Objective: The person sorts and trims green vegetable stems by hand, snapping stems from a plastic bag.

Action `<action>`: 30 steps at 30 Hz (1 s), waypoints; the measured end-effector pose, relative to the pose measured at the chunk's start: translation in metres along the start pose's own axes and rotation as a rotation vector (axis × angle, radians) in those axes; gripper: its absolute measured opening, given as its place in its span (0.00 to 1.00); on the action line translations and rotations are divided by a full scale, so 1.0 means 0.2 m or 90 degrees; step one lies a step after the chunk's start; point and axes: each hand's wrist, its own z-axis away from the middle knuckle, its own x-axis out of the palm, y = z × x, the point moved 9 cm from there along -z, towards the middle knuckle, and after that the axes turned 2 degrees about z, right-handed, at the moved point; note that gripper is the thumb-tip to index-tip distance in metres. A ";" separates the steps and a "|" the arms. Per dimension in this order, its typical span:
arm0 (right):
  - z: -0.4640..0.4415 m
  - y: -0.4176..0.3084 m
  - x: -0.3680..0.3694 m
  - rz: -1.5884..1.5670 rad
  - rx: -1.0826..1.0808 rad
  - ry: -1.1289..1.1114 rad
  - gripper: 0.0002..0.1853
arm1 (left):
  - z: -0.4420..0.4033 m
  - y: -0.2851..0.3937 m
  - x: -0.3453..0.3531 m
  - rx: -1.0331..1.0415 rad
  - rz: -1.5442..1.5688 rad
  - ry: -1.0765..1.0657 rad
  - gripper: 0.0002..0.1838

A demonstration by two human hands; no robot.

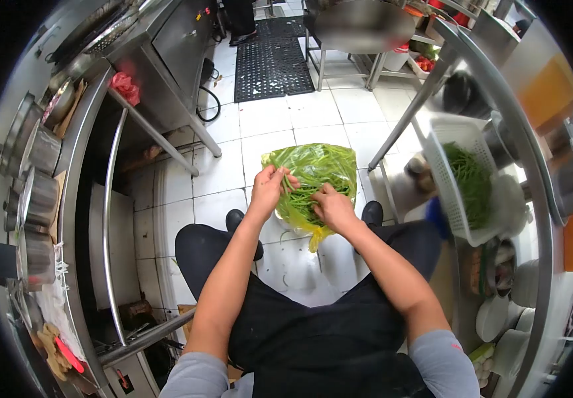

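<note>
In front of my knees a yellow-green plastic bag [343, 159] lies open on something whitish, mostly hidden under it. Inside is a heap of long, thin green stalks [306, 174], which look like green beans. My left hand [270, 191] is over the bag's left side, thumb and fingers curled together around stalks. On the right of the heap, my right hand [333, 207] has its fingers bent and closed among the stalks; the fingertips are partly hidden. The bag's twisted yellow end [316, 239] hangs toward me between the hands.
A white perforated basket [438, 142] with more green stalks stands on the right shelf. Metal pots [38, 199] line the left counter. A steel rail [111, 225] and the right rack's leg [402, 109] flank me. A black mat [273, 69] lies ahead; another person's legs [240, 20] stand beyond.
</note>
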 end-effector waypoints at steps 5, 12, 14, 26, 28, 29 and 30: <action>-0.04 -0.01 0.07 0.067 -0.044 0.026 0.03 | 0.02 -0.08 0.05 -0.041 0.020 -0.036 0.05; -0.10 0.01 -0.23 -0.215 0.040 0.092 0.09 | 0.13 -0.04 0.22 -0.110 -0.204 -0.152 0.09; -0.07 0.08 -0.22 -0.383 0.099 0.125 0.08 | 0.12 -0.06 0.24 -0.098 -0.213 -0.170 0.11; -0.03 0.08 0.06 -0.491 0.162 -0.149 0.09 | 0.08 -0.09 0.20 -0.120 0.032 -0.164 0.09; -0.04 0.07 -0.01 -0.332 0.155 -0.110 0.09 | 0.08 -0.08 0.21 -0.101 0.033 -0.162 0.08; -0.05 0.09 0.00 -0.331 0.158 -0.113 0.09 | 0.08 -0.07 0.22 -0.079 0.034 -0.159 0.08; -0.06 0.14 -0.04 -0.370 0.192 -0.024 0.10 | 0.08 -0.07 0.22 -0.081 0.037 -0.158 0.08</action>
